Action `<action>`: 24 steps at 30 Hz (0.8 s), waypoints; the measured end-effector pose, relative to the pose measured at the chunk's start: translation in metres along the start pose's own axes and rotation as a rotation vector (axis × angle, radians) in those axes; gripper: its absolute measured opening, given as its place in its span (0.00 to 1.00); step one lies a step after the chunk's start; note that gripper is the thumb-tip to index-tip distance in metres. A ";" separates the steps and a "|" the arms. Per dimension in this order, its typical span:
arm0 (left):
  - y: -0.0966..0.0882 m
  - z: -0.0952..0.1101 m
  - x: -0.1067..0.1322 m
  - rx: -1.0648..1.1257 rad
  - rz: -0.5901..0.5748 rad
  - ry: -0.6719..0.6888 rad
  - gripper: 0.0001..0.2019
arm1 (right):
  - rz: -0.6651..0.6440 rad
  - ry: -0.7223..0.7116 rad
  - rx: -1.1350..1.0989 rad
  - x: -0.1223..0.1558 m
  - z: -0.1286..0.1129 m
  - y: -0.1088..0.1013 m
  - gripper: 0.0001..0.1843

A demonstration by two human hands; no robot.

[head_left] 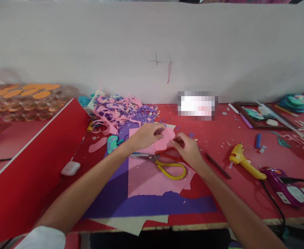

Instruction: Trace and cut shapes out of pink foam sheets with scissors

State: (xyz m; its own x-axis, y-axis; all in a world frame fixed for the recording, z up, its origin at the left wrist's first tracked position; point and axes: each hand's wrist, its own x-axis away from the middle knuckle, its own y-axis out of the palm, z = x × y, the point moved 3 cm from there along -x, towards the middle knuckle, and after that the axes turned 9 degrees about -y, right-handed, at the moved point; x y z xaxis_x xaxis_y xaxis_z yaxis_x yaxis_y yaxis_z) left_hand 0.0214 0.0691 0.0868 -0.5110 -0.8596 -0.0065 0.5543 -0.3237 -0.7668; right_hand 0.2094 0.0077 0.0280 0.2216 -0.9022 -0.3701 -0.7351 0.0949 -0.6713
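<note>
My left hand (147,135) pinches the upper edge of a small pink foam piece (165,139), fingers closed on it. My right hand (187,149) grips the same piece from its right side, fingertips curled at its edge. Both hands hover just above yellow-handled scissors (167,165), which lie closed on a larger pink foam sheet (152,180). Under that lies a purple sheet (146,204) on the red table (219,186).
A heap of pink and purple offcuts (120,112) lies behind the hands. A yellow glue gun (243,162), a dark pencil (217,166) and a purple device (286,188) sit to the right. A red board (29,169) leans at left beside a white case (70,168).
</note>
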 end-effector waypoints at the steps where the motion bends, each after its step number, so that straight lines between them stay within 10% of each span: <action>1: -0.004 -0.003 -0.002 0.015 0.036 -0.016 0.06 | -0.061 -0.027 0.115 0.000 0.001 0.000 0.12; 6: -0.017 -0.011 -0.007 0.431 0.065 -0.008 0.07 | -0.379 -0.228 0.420 0.000 0.004 0.006 0.09; 12: -0.036 -0.004 -0.002 0.659 0.142 -0.033 0.08 | -0.357 -0.383 0.593 0.009 -0.009 0.009 0.04; 19: -0.052 -0.006 0.004 0.739 0.244 -0.022 0.11 | -0.209 -0.076 0.342 0.040 -0.032 -0.027 0.11; 24: -0.026 -0.015 0.005 0.936 0.186 -0.032 0.11 | 0.127 0.157 0.114 0.086 -0.015 -0.059 0.13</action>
State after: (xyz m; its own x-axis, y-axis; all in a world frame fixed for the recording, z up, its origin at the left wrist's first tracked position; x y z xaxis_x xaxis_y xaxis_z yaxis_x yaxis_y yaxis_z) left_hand -0.0056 0.0791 0.0973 -0.3509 -0.9351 -0.0483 0.9328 -0.3537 0.0697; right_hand 0.2619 -0.0819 0.0452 0.0225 -0.9335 -0.3578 -0.6714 0.2511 -0.6973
